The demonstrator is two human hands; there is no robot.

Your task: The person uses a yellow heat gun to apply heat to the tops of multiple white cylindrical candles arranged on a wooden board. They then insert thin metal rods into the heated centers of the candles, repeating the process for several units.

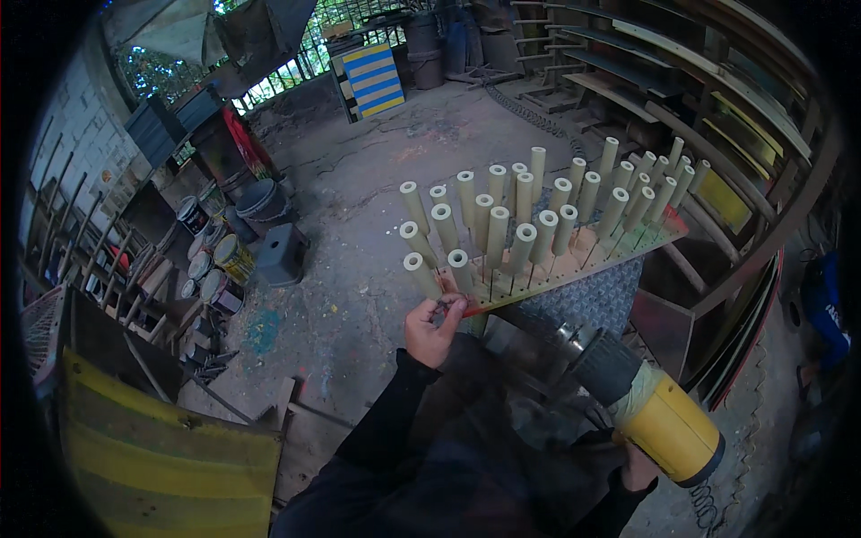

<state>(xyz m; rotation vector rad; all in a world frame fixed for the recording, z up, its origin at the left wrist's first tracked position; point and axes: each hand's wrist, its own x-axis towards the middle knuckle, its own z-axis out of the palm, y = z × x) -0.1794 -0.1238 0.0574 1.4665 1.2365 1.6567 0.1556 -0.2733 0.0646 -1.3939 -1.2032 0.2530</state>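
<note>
About thirty tubes stand on one board; where they crowd at the far right, the count is uncertain. Two hands are in view, with one tool. At the left sit one stool, one dark bucket and around six paint tins, some overlapping.

The tubes are pale, smooth and cylindrical, each with a round hole in its top end; most stand near upright, some lean, and several show thin rods beneath them. The board is flat, pinkish and pierced by small holes, with red along part of its edge. The tool has a fat yellow body, a dark grey collar and a shiny metal front end pointing toward the board.

The left hand is narrow, thumb and fingers drawn together at the board's near left corner; what it pinches, I cannot tell. The right hand holds the tool from below, its fingers largely hidden.

A grey, dimpled sheet shows under the board. The floor is rough, dusty and paint-flecked, with a turquoise blotch. A rack of long boards fills the upper right; one blue-striped panel leans at the back.
</note>
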